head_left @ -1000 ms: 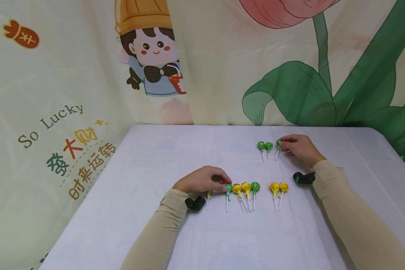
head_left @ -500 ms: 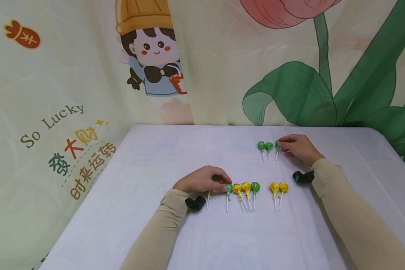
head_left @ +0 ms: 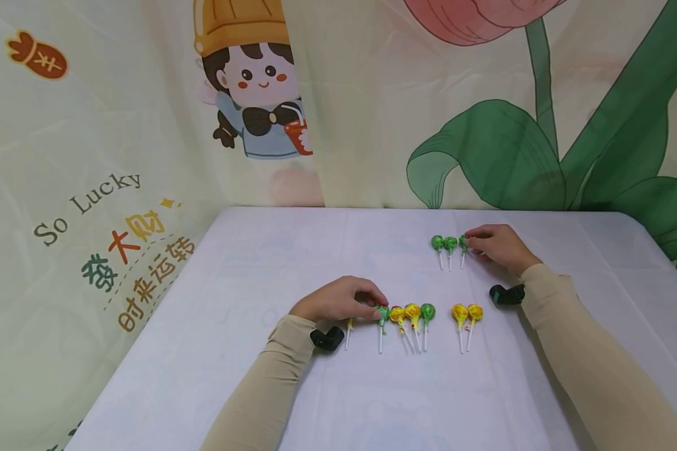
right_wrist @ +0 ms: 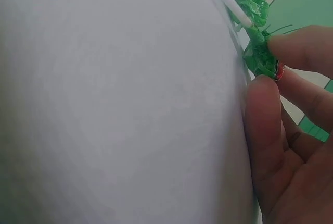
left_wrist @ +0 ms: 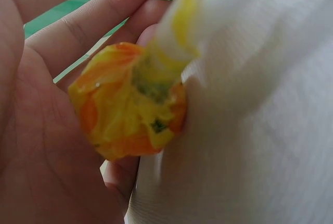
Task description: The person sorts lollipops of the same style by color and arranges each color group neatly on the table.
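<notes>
Right hand: the right hand point(head_left: 501, 248) is near the far edge of the worktop point(head_left: 293, 250), in from its far right corner, thumb and fingertips pinching a candy head.
Candy in the right hand: a green lollipop point(right_wrist: 261, 57), caught by its wrapped head at the hand's left, stick toward the person.
Beside it: a green pair point(head_left: 450, 243) side by side, just left of the pinched one, also near the far edge.
Left hand: the left hand point(head_left: 338, 299) rests farther from the far edge, nearer the worktop's left edge than the other hand, thumb and forefinger around a candy head.
Candy in the left hand: a paler green lollipop point(head_left: 382, 313), at the fingertips, heading the left end of a row.
Under the left hand: a yellow lollipop point(left_wrist: 127, 112), its head close to the palm; whether they touch, I cannot tell.
Rest of the row: two yellow lollipops point(head_left: 412, 312), then an end green lollipop point(head_left: 427, 311), running right from the left fingertips.
Between the hands: a yellow pair point(head_left: 475, 312), right of the row across a gap, nearer the person than the right hand.
</notes>
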{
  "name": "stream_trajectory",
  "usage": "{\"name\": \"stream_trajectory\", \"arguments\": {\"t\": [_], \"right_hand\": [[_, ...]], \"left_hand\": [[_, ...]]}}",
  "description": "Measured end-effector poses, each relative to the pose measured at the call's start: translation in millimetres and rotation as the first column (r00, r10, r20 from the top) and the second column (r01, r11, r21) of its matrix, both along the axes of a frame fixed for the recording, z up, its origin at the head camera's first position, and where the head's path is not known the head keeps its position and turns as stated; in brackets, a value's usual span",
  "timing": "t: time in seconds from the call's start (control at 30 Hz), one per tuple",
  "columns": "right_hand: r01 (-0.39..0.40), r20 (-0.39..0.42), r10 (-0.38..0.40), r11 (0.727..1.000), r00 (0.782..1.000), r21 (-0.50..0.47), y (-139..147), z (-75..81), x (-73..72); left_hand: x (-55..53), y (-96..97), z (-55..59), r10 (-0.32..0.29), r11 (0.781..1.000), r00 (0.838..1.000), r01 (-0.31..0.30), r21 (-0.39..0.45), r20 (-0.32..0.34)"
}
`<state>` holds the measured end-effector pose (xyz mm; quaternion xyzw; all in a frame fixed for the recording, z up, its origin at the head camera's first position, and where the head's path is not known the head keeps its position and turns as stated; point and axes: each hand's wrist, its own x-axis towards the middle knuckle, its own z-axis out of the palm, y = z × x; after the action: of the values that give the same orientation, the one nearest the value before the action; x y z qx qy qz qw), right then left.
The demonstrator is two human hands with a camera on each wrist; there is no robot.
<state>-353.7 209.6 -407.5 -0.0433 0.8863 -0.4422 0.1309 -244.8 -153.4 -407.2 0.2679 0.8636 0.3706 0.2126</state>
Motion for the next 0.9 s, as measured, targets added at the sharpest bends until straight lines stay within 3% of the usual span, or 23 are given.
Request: {"name": "stream_trajectory", "arguments": {"t": [0.9], "right_hand": [[-0.007, -0.011, 0.007, 1.000, 1.000, 0.008, 3.4, -1.1, -1.5]], "left_hand": [[1.4, 3.0, 3.4, -0.004, 1.000, 1.000, 0.004, -0.003, 0.000]]}}
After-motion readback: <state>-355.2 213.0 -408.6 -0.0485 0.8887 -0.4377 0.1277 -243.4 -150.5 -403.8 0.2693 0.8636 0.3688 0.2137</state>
